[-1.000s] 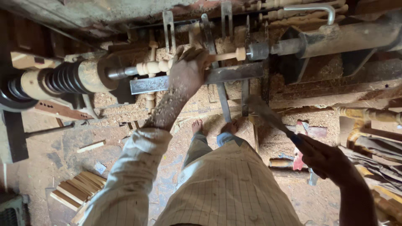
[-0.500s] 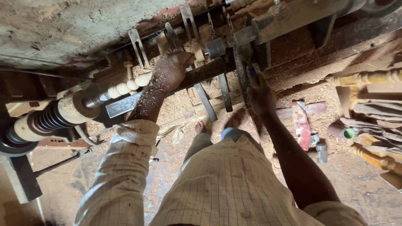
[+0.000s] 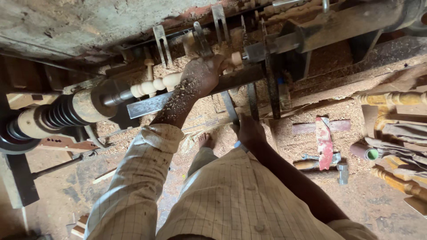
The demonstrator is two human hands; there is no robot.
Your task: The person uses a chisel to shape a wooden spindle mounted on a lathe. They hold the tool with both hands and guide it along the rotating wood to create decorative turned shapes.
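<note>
The left hand (image 3: 202, 73), dusted with wood shavings, lies over the pale turned spindle (image 3: 155, 83) mounted in the lathe, its fingers curled down on the wood and on the flat metal tool rest (image 3: 151, 106) just below. The spindle runs from the dark ribbed pulley (image 3: 62, 111) on the left across to the metal tail block (image 3: 284, 42) on the right. Thin metal gauges (image 3: 161, 42) stand upright behind the spindle, close to the hand.

The right hand (image 3: 250, 131) is lower, near the lap, closed around the handle of a chisel (image 3: 230, 109) whose blade points up toward the tool rest. A bare foot (image 3: 204, 140) shows between the arms on the sawdust-covered floor (image 3: 307, 146).

To the right on the floor lie a red-handled tool (image 3: 324, 142), a hammer (image 3: 342, 172) and several finished turned legs (image 3: 391, 98). Small wooden offcuts (image 3: 79, 226) sit at the lower left.
</note>
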